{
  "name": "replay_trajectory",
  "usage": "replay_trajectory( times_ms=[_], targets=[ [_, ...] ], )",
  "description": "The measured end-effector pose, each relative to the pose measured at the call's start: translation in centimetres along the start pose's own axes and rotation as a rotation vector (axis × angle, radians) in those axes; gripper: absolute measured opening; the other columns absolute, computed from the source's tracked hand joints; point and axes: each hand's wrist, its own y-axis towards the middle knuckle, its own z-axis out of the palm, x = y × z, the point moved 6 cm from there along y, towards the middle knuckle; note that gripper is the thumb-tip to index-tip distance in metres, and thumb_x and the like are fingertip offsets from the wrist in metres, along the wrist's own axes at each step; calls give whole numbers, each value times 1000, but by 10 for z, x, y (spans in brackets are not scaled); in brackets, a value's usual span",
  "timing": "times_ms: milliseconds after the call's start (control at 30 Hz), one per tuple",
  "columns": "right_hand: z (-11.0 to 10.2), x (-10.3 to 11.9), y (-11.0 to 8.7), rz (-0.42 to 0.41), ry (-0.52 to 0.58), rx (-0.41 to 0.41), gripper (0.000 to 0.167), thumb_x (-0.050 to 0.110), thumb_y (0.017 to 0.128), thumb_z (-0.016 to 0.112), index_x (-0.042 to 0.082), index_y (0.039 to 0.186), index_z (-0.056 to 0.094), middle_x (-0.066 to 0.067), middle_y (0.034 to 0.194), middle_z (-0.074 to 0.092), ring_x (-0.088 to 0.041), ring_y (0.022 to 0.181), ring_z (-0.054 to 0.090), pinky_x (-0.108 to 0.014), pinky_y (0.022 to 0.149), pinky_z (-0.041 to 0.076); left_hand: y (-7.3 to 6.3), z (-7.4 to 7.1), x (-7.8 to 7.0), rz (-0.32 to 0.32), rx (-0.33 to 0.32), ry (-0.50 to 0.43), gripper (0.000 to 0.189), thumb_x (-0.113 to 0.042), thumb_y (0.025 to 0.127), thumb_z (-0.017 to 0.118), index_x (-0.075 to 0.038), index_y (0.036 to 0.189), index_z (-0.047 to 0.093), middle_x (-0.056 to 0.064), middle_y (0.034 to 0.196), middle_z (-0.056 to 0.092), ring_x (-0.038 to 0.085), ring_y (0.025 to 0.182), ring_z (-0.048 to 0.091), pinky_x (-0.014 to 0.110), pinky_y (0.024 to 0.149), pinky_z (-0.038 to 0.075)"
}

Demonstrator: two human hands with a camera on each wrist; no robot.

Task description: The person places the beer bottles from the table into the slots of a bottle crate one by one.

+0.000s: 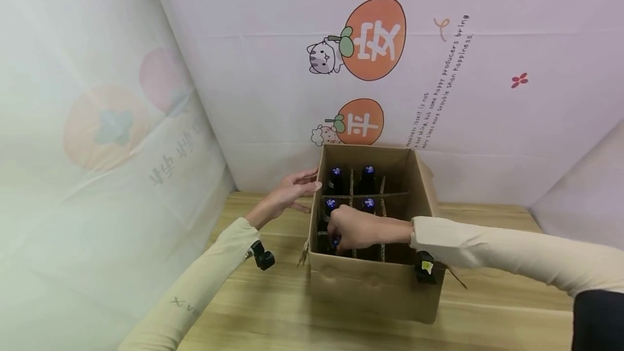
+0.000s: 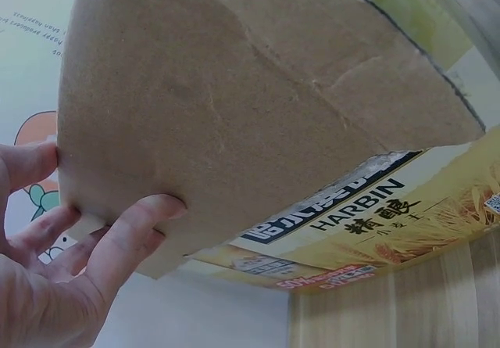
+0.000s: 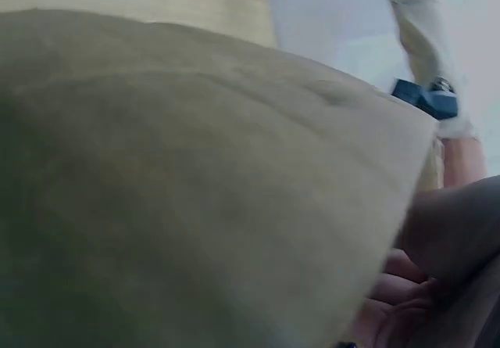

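An open cardboard carton (image 1: 372, 288) stands on the table, its inside split by corrugated dividers (image 1: 383, 194). Dark bottles with blue caps, such as one bottle (image 1: 367, 182) at the back, stand upright in its compartments. My right hand (image 1: 358, 227) reaches in over the right side and grips the top of a bottle (image 1: 335, 244) in the front left compartment; most of that bottle is hidden. Along the carton's left side, my left hand (image 1: 292, 193) touches it with extended fingers. In the left wrist view its fingertips rest against a folded-down brown flap (image 2: 211, 105).
Wood-grain table (image 1: 253, 302) surrounds the carton. Behind it hangs a white printed cloth (image 1: 273, 96), with another white sheet (image 1: 88, 205) at the left. Yellow printing with "HARBIN" marks the carton's outer side (image 2: 375, 231). A carton wall (image 3: 195, 176) fills much of the right wrist view.
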Motion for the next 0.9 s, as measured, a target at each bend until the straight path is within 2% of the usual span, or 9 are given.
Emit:
replay_trajectory(
  times_ms=[100,200,233,333,433,567,667,900],
  targets=[
    [-1,5,5,3,-50,104,12,-1,81,86,-3,91,81,-9,87,79,-13,74,73,-17,66,62,0,1,-1,0,2,-2,68,-24,104,65,-18,165,34,17,167,36,44,145,47,51,92,65],
    [-14,10,12,-24,4,174,4,-5,85,79,-1,87,80,-7,80,77,-7,63,65,-16,61,59,0,2,-1,-3,3,-3,68,-24,104,65,-18,165,34,16,167,36,43,145,47,50,92,65],
    [-21,13,13,-37,45,193,7,-6,87,76,-1,85,80,-7,78,77,-7,60,63,-18,60,60,0,2,-2,-3,2,-2,68,-24,104,64,-18,165,34,16,168,36,43,145,48,50,92,65],
    [-40,16,17,-47,149,207,11,-7,92,71,0,94,79,-6,83,77,-7,67,67,-24,64,64,0,2,-2,-2,1,-2,66,-24,105,63,-18,165,34,14,168,35,43,144,48,50,92,65],
    [-49,14,16,-42,149,219,10,2,95,75,1,104,78,-3,92,79,-8,79,72,-27,71,66,0,2,-3,2,2,-1,66,-24,105,63,-18,165,34,14,168,35,44,145,47,50,92,65],
    [-40,4,12,-49,90,243,16,9,95,78,3,110,77,-4,101,79,-6,90,72,-22,80,63,-1,2,-2,2,7,0,67,-23,105,63,-17,165,33,16,168,36,44,146,46,50,92,65],
    [-32,-6,8,-29,70,263,20,12,95,77,4,113,76,-6,105,79,-7,93,72,-24,84,63,-2,1,-3,9,9,3,68,-24,105,64,-17,165,33,16,167,36,44,146,46,51,93,65],
    [-36,-22,-7,2,41,254,22,16,99,73,5,119,74,-3,108,77,-10,100,72,-27,89,63,-5,-4,-1,19,-11,8,68,-24,104,65,-18,164,34,16,167,37,43,144,48,51,92,65]
  ],
)
